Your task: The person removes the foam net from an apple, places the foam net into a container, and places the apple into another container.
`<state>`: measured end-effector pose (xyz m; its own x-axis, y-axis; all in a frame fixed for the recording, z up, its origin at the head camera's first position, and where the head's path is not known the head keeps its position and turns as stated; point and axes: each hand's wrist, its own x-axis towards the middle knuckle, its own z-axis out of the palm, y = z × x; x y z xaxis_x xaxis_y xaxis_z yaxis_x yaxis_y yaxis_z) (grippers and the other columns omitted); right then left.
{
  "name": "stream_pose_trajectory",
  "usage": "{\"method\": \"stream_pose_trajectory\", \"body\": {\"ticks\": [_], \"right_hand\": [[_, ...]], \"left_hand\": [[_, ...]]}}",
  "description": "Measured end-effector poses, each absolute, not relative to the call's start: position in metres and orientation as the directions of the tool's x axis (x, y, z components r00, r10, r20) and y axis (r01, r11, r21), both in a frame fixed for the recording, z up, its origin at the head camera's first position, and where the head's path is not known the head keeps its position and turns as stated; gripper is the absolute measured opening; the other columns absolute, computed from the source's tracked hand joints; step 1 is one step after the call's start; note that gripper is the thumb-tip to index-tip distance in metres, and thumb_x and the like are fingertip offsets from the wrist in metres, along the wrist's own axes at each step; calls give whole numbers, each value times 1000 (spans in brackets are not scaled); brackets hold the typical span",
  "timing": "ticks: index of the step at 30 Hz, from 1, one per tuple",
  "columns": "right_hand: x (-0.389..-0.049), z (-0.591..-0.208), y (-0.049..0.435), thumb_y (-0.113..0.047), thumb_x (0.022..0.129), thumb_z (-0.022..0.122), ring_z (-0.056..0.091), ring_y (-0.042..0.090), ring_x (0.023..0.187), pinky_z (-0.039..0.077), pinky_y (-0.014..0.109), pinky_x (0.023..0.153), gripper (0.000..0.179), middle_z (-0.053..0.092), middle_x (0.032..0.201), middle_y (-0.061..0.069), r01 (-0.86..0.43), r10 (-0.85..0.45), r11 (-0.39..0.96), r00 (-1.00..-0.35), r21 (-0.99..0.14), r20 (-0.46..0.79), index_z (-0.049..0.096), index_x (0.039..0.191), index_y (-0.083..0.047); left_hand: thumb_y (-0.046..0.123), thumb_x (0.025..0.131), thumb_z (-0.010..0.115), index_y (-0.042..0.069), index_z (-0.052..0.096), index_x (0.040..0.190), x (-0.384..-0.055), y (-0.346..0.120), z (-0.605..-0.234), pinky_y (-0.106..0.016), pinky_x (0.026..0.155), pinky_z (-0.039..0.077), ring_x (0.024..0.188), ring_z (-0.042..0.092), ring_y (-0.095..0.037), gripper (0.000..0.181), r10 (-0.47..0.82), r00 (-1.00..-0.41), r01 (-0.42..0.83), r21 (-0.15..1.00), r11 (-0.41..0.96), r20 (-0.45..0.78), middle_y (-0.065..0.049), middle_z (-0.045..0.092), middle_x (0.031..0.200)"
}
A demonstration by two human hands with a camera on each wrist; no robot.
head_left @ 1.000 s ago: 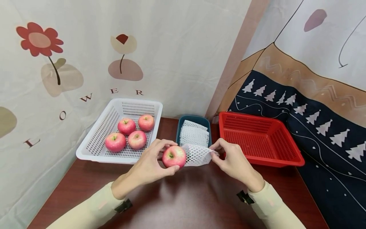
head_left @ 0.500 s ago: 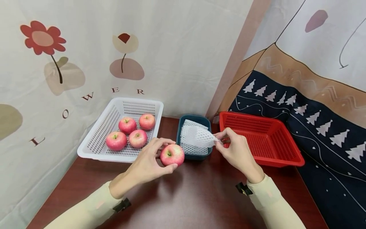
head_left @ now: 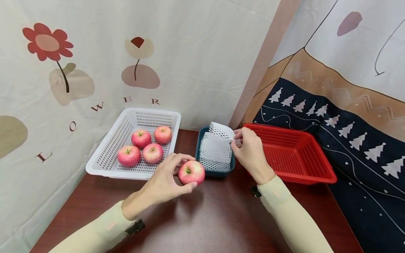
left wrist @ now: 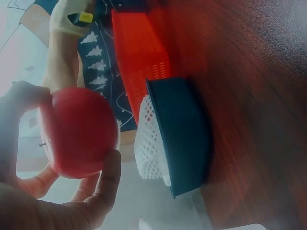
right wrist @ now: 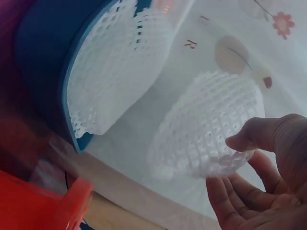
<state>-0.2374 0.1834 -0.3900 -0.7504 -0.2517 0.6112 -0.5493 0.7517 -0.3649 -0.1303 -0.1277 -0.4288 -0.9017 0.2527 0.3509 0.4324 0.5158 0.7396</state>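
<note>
My left hand [head_left: 162,181] grips a pink-red apple [head_left: 191,172] above the table, thumb at the front and fingers behind it. In the left wrist view the same apple [left wrist: 79,132] shows its smooth red side. My right hand [head_left: 251,153] pinches one end of a white foam fruit net [head_left: 220,130] between thumb and fingers. That net [right wrist: 206,127] hangs flattened and apart from the bin in the right wrist view. Below it, more foam nets [head_left: 216,154] lie stacked in a dark teal bin [head_left: 218,174].
On the left a white perforated basket [head_left: 115,174] holds several apples [head_left: 128,156]. To the right stands a red perforated basket [head_left: 294,177]. Both baskets and the bin sit on a dark reddish-brown table [head_left: 218,218], with printed curtains [head_left: 196,63] behind.
My right hand has drawn the foam net away from the apple, first to the right, then back over the bin's far end. My left hand stays nearly still with the apple.
</note>
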Motion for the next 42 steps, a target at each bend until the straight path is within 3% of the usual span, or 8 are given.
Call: {"method": "stream_pose_trajectory", "body": {"ticks": [5, 8, 16, 19, 24, 26, 32, 42], "right_hand": [[-253, -398, 169, 0, 99, 83, 74, 44, 113, 70, 54, 95, 17, 80, 129, 26, -566, -289, 779, -706, -270, 647, 68, 106, 1], [-262, -407, 161, 1, 100, 81, 72, 43, 109, 69, 53, 90, 16, 77, 123, 26, -565, -318, 797, -693, -214, 647, 66, 103, 0], [-272, -429, 149, 5, 102, 80, 71, 36, 99, 69, 44, 83, 16, 73, 106, 20, -583, -486, 807, -746, -94, 456, 65, 103, -1], [-271, -431, 148, 7, 103, 79, 75, 35, 103, 72, 43, 88, 18, 75, 112, 22, -604, -539, 791, -764, -97, 354, 67, 114, 1], [-269, -433, 148, 4, 101, 84, 78, 38, 125, 71, 49, 105, 56, 76, 143, 25, -598, -571, 787, -799, -151, 187, 64, 153, -6], [-269, -433, 147, 0, 102, 84, 78, 39, 132, 70, 50, 109, 62, 75, 150, 25, -595, -580, 789, -803, -155, 136, 64, 160, -9], [-267, -432, 146, -7, 109, 77, 77, 38, 136, 67, 52, 114, 45, 77, 151, 21, -589, -591, 796, -806, -140, 31, 76, 153, -10], [-266, -435, 147, -4, 107, 79, 77, 41, 135, 66, 56, 116, 49, 76, 152, 23, -568, -578, 814, -813, -124, -71, 74, 155, -11]], "left_hand": [[30, 82, 105, 32, 70, 145, -129, -128, -430, -25, 98, 68, 116, 67, -6, 72, 260, -900, 436, 747, 502, 350, 9, 69, 130], [30, 82, 105, 33, 70, 145, -128, -128, -431, -24, 98, 68, 115, 67, -6, 72, 258, -900, 435, 747, 503, 351, 10, 69, 130], [32, 83, 105, 34, 70, 145, -127, -126, -432, -25, 100, 67, 116, 67, -5, 72, 263, -898, 439, 736, 515, 352, 11, 69, 131], [32, 83, 105, 33, 70, 146, -127, -127, -431, -26, 101, 67, 117, 67, -5, 72, 260, -901, 434, 735, 521, 348, 11, 69, 133], [32, 83, 105, 32, 69, 147, -128, -128, -430, -26, 101, 68, 118, 68, -5, 73, 266, -897, 443, 725, 528, 354, 10, 69, 135], [31, 83, 105, 32, 69, 147, -128, -128, -429, -26, 101, 68, 118, 68, -5, 73, 265, -895, 445, 725, 525, 358, 9, 69, 135], [30, 83, 105, 29, 69, 148, -128, -131, -426, -26, 101, 68, 118, 68, -6, 74, 257, -894, 448, 735, 510, 367, 9, 69, 137], [30, 84, 104, 28, 69, 150, -131, -144, -413, -31, 97, 69, 125, 64, -8, 75, 216, -890, 450, 691, 566, 402, 6, 70, 142]]}}
